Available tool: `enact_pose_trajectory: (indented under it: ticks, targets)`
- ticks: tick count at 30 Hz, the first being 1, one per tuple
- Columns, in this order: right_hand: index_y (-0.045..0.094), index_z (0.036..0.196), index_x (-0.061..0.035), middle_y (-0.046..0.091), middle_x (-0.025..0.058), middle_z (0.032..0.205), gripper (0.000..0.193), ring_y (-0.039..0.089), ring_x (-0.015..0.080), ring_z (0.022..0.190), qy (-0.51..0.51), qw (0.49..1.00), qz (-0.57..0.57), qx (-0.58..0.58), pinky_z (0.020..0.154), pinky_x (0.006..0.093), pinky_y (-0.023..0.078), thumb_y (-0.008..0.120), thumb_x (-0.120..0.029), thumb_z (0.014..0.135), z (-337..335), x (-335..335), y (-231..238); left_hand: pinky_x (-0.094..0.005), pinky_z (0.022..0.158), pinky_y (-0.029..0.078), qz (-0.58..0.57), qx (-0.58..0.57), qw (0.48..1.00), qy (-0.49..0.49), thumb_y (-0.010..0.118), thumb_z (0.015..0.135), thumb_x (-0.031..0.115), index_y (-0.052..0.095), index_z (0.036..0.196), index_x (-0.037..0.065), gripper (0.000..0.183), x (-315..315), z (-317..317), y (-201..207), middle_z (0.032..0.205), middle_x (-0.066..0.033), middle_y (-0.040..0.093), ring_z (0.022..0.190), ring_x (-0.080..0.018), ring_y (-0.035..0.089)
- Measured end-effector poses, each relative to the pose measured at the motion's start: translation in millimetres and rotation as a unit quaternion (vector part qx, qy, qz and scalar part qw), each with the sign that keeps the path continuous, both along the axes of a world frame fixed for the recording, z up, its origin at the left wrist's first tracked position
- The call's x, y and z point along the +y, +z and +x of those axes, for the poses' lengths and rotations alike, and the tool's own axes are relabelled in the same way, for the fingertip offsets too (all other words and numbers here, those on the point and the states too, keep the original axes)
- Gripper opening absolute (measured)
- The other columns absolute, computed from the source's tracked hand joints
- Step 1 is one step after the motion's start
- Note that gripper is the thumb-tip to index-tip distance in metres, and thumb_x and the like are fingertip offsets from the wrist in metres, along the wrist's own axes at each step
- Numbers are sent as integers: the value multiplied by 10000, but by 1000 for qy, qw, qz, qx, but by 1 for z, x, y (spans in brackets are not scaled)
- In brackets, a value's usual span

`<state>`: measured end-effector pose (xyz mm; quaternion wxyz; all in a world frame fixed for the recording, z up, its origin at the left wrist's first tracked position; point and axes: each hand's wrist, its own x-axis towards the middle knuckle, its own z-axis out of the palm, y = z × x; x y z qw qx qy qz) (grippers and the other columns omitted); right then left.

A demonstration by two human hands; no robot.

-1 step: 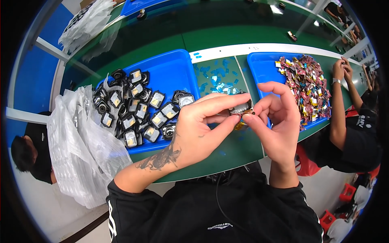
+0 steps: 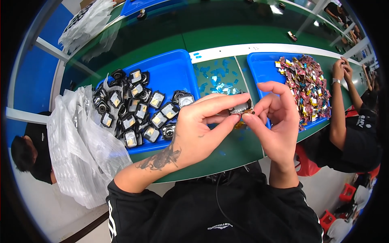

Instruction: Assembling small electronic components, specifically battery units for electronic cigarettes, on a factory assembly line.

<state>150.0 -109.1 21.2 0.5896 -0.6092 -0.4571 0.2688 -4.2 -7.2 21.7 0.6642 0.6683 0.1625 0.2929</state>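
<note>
My left hand point(image 2: 202, 125) grips a small casing point(image 2: 240, 108) with a silvery face between thumb and fingers, above the table. Much of the casing is hidden by the fingers. At its right end, my right hand point(image 2: 279, 125) pinches a tiny brown and gold part point(image 2: 250, 111) between thumb and index finger, the other fingers curled or raised. Whether that part is joined to the casing cannot be made out. To the left, a blue tray point(image 2: 170, 65) holds several black watch-like casings point(image 2: 159, 119), some with pale square faces upward, others showing round backs.
Another blue tray point(image 2: 259, 67) on the right holds a heap of small pink, yellow and white parts point(image 2: 306, 87). Bits of blue film point(image 2: 221, 79) lie on the green table point(image 2: 210, 162). Clear plastic sheets point(image 2: 77, 150) hang over the left edge. A co-worker's hands point(image 2: 342, 69) are at the right.
</note>
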Motion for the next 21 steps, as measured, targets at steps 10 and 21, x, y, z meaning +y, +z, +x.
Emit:
enact_pose_trajectory:
  ticks: [10, 21]
  targets:
    - [509, 1250, -6, 580, 23, 884, 514, 590, 68, 805, -22, 999, 43, -13, 652, 186, 515, 717, 65, 785, -9, 9, -14, -274, 856, 551, -82, -14, 995, 45, 570, 875, -87, 506, 1299, 0, 437, -6, 4, -12, 1177, -96, 602, 1053, -148, 632]
    - [525, 1221, -3, 575, 13, 872, 451, 578, 59, 787, -6, 1000, 26, -5, 650, 179, 504, 684, 68, 805, -17, 23, -20, -235, 782, 532, -136, -63, 987, 61, 590, 877, -81, 504, 1266, -28, 402, 1, 1, -19, 1157, -122, 611, 945, -117, 633]
